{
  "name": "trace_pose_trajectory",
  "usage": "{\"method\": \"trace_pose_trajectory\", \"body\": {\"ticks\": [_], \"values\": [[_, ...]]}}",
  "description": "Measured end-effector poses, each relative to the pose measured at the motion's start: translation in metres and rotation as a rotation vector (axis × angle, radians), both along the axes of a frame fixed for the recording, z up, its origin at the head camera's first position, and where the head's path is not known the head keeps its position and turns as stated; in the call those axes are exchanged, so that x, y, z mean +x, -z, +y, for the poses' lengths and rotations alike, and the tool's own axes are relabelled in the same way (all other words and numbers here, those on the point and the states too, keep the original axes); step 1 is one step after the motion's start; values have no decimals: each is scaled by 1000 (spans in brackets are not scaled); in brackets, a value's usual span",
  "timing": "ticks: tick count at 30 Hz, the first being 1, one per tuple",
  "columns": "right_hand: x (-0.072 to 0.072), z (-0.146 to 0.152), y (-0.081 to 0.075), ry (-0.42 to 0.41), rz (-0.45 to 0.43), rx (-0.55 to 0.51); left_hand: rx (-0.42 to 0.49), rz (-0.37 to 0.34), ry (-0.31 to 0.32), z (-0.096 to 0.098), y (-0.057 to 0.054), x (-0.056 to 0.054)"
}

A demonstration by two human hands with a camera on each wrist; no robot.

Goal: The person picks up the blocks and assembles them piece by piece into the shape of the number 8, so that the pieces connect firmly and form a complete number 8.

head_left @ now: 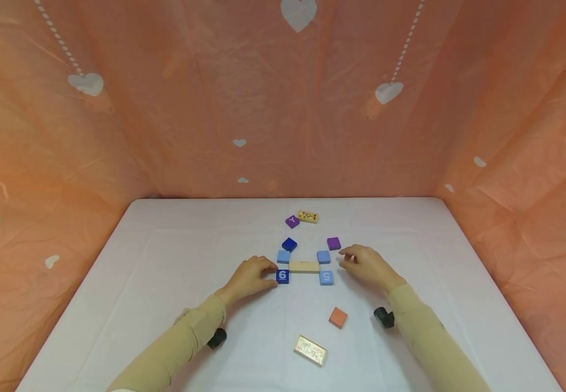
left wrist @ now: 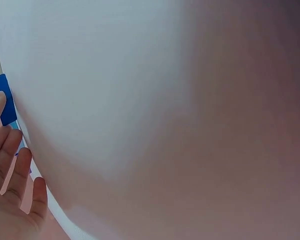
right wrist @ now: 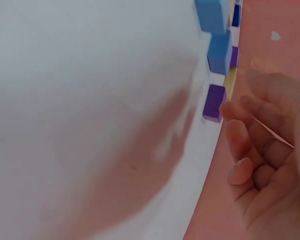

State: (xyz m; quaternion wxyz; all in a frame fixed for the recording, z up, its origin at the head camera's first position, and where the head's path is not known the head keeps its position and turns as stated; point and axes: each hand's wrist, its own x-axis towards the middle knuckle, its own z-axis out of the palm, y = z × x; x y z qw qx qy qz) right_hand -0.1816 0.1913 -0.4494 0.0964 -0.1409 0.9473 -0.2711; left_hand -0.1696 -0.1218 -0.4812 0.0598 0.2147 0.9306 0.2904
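Observation:
In the head view my left hand (head_left: 250, 276) is beside a dark blue tile (head_left: 283, 276) marked with an underlined numeral. Its thumb and forefinger reach the tile's left edge; the left wrist view shows the thumb overlapping that dark blue tile (left wrist: 5, 102), its other fingers spread. A pale wooden strip (head_left: 304, 267) lies between this tile, two plain light blue tiles (head_left: 284, 256) and a light blue tile (head_left: 326, 277) bearing a 5. My right hand (head_left: 368, 267) hovers to their right, fingers loosely bent and holding nothing. Nearest it is a purple tile (head_left: 334, 243).
Farther back lie a dark blue tile (head_left: 290, 244), a purple tile marked Y (head_left: 292, 221) and a gold bar (head_left: 308, 216). An orange tile (head_left: 338, 317) and another gold bar (head_left: 310, 350) lie nearer me. Orange curtains (head_left: 283, 109) surround the white table (head_left: 165, 245).

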Motion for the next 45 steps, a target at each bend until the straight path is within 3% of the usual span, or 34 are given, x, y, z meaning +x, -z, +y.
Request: {"method": "trace_pose_trajectory", "body": {"ticks": [5, 17, 28, 45], "values": [[-15, 0, -4, -29, 61, 41, -4, 9, 1, -1, 1, 0], [-36, -5, -6, -18, 64, 64, -12, 13, 8, 0, 0, 0], [-42, -9, -2, 18, -1, 71, -22, -4, 7, 2, -4, 2], [-48, -8, 5, 3, 58, 77, -26, 4, 9, 1, -5, 2]]}}
